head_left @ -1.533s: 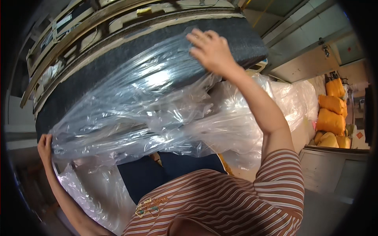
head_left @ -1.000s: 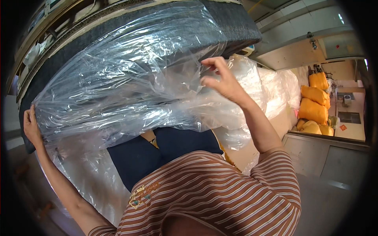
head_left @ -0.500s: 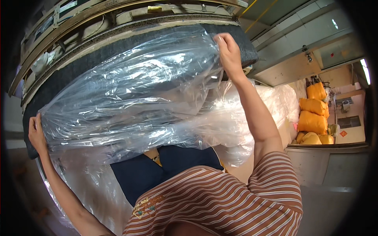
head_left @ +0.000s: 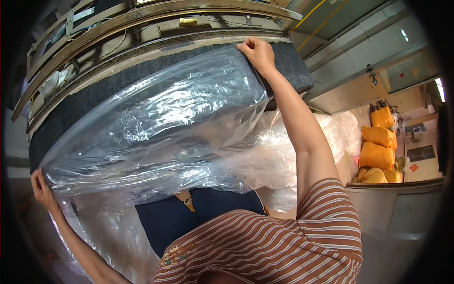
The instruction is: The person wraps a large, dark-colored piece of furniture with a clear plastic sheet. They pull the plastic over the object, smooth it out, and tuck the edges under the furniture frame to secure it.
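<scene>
"So, in the head view, what is the left hand (head_left: 42, 190) doing?"

"Pinching the edge of a clear plastic sheet (head_left: 156, 123), with its fingers closed on the left end."

"And the right hand (head_left: 258, 54)?"

"Gripping too, fingertips together on the sheet's far right corner. That arm reaches much farther forward than the left one."

"Where does the sheet lie, then?"

"Stretched between the two hands, over a dark counter (head_left: 293, 68). It's shiny and wrinkled, and its near part gathers in loose folds to the right of the left hand, just by the person's dark blue trousers (head_left: 222, 203)."

"Anything beyond the right hand?"

"A long wooden rail (head_left: 156, 18) curves past, with a small yellow thing (head_left: 187, 22) beyond that hand and to its left. Bare counter shows just to its right."

"And farther that way?"

"More plastic (head_left: 343, 128), pale and bunched, lies to the right of the right hand and nearer the person, partly behind the forearm. Well apart, farther right, some orange bundles (head_left: 377, 154) are stacked one on another."
</scene>
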A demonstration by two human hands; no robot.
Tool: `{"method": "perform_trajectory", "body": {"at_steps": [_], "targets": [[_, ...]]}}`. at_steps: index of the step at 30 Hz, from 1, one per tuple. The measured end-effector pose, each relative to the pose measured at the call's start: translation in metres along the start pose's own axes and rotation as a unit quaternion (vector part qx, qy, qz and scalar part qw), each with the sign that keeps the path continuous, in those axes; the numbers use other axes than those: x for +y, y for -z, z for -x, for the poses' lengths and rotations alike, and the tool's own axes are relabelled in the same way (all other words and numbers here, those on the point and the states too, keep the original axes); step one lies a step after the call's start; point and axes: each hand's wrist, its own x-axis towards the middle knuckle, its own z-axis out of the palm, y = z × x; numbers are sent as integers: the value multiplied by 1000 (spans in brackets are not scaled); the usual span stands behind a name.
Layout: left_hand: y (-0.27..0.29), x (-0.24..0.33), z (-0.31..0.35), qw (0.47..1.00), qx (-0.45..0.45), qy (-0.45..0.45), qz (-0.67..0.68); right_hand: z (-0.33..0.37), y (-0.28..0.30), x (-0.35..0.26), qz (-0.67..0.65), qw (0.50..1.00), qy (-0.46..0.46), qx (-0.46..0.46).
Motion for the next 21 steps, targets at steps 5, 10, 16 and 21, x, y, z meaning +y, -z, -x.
{"method": "perform_trajectory", "body": {"at_steps": [5, 10, 16, 21], "targets": [[76, 16, 75, 964, -28, -146, -222, -1, -2, 8, 2, 1000, 16, -19], [81, 38, 126, 984, -97, 6, -147, -19, -18, 33, -104, 989, 75, -79], [35, 74, 42, 947, 145, 164, 236, -46, 26, -39, -528, 848, -39, 5], [-52, 34, -50, 994, 100, -10, 39, -66, -27, 20, -163, 952, 19, 257]]}}
